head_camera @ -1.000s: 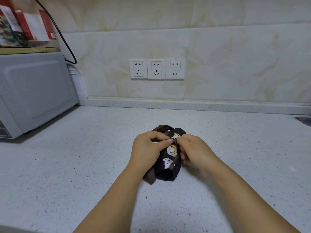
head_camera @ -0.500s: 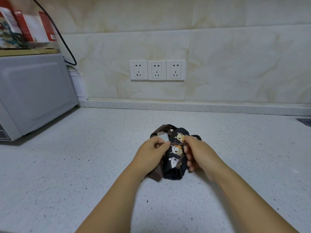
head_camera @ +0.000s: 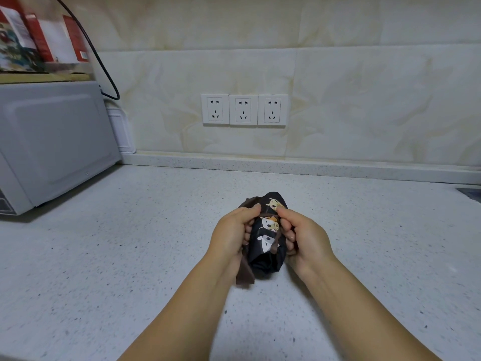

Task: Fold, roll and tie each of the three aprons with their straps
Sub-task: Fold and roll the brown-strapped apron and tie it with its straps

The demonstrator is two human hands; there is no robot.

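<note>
A rolled black apron [head_camera: 265, 252] printed with cartoon animal faces lies on the speckled white counter [head_camera: 130, 256], its long axis pointing away from me. Brown straps [head_camera: 275, 241] cross the roll, and one strap end [head_camera: 244, 276] trails out near its front left. My left hand [head_camera: 230, 237] grips the roll's left side and pinches a strap at the top. On the right side, my right hand [head_camera: 303, 238] curls its fingers around the roll and pinches the strap there. Only this one apron is in view.
A grey microwave [head_camera: 52, 144] stands at the left with books [head_camera: 39, 40] on top and a black cable [head_camera: 101, 58] behind it. Three wall sockets [head_camera: 243, 109] sit on the tiled back wall. A dark object's edge [head_camera: 471, 192] shows at the far right.
Both hands have shifted slightly apart along the strap across the roll's top. The roll stays in the same spot on the counter.
</note>
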